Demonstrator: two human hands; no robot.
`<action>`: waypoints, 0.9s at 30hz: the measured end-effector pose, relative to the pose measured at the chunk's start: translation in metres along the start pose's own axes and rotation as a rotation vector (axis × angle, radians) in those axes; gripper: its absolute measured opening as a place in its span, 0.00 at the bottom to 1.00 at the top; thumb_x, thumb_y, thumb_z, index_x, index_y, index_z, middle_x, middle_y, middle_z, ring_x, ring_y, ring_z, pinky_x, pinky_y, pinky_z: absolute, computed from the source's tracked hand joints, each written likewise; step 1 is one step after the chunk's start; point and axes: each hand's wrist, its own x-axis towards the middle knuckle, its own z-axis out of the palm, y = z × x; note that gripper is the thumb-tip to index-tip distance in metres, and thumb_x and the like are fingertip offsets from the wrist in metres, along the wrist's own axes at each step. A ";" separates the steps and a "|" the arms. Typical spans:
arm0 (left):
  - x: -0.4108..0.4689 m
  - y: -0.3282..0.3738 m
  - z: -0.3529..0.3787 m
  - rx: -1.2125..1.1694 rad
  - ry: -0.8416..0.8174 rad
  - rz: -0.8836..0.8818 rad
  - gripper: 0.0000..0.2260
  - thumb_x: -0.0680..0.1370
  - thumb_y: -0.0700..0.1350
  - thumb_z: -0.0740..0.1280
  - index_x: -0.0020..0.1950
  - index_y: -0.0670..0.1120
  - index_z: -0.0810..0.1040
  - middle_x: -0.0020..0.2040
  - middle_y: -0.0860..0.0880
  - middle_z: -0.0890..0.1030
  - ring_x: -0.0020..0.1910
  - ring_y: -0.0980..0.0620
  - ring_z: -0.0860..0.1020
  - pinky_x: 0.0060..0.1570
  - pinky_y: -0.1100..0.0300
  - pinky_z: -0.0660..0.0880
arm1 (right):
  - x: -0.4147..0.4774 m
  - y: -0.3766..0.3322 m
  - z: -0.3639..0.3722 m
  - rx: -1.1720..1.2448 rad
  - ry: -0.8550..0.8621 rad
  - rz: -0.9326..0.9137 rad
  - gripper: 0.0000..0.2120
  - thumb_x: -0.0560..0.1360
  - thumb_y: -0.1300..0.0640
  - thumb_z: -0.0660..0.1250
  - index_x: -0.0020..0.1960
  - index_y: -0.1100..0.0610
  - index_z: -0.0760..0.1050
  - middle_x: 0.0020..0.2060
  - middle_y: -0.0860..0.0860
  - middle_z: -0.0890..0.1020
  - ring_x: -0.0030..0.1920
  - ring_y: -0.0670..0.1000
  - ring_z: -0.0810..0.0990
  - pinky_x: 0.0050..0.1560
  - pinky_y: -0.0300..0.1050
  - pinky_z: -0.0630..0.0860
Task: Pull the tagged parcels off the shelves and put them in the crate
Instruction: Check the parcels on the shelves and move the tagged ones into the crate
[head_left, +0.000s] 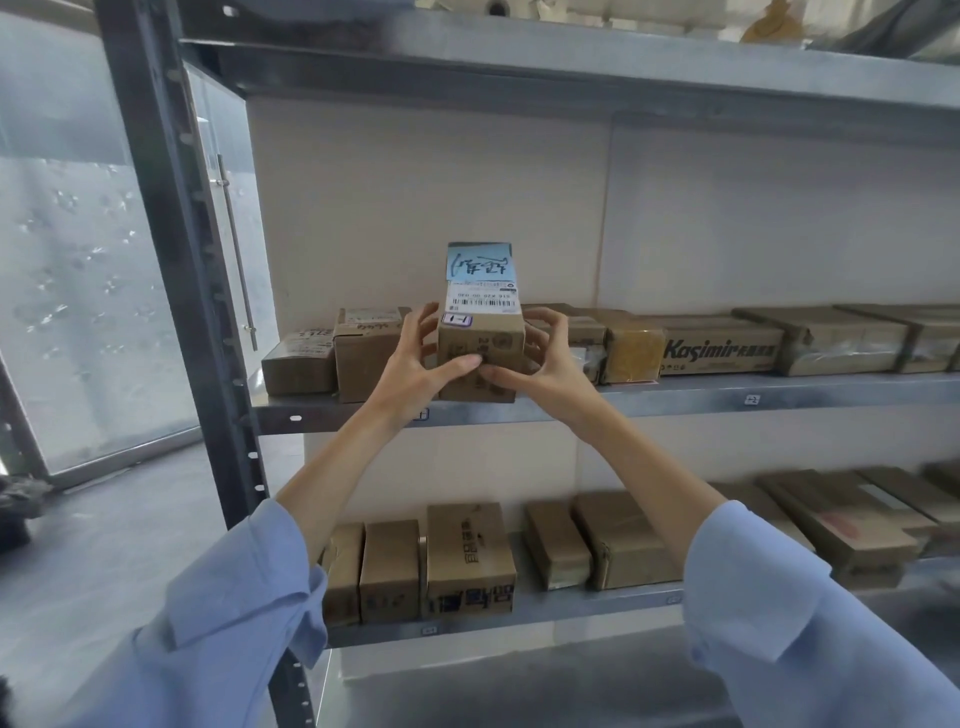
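A small brown cardboard parcel (480, 338) with a blue handwritten tag and a white shipping label on top sits at the front edge of the middle shelf (727, 397). My left hand (415, 364) grips its left side, thumb across the front face. My right hand (540, 358) grips its right side, fingers curled over the top corner, thumb on the front. No crate is in view.
Other brown parcels line the middle shelf, among them a "Kasimir" box (719, 351) to the right and two small boxes (332, 356) to the left. The lower shelf (571, 605) carries several more boxes. A grey steel upright (171, 234) stands left, with glass doors behind.
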 end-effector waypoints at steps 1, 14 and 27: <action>0.000 -0.002 -0.001 0.003 -0.009 0.001 0.42 0.69 0.52 0.76 0.77 0.52 0.56 0.70 0.52 0.71 0.67 0.56 0.72 0.65 0.56 0.73 | 0.000 0.000 0.001 -0.004 0.004 -0.008 0.39 0.68 0.61 0.77 0.68 0.50 0.55 0.69 0.55 0.69 0.70 0.52 0.70 0.68 0.55 0.72; -0.004 -0.008 -0.001 0.046 -0.035 0.088 0.38 0.74 0.42 0.73 0.77 0.53 0.56 0.68 0.55 0.70 0.63 0.66 0.71 0.55 0.74 0.71 | -0.006 0.000 0.009 -0.094 0.022 -0.097 0.47 0.66 0.64 0.79 0.76 0.55 0.55 0.64 0.44 0.70 0.58 0.25 0.70 0.56 0.29 0.73; 0.000 0.012 -0.001 -0.090 -0.090 0.121 0.26 0.74 0.62 0.66 0.71 0.59 0.69 0.69 0.58 0.74 0.67 0.59 0.72 0.64 0.49 0.73 | -0.033 -0.006 -0.017 0.037 0.063 -0.101 0.42 0.70 0.70 0.73 0.77 0.54 0.58 0.65 0.49 0.77 0.66 0.48 0.76 0.59 0.44 0.78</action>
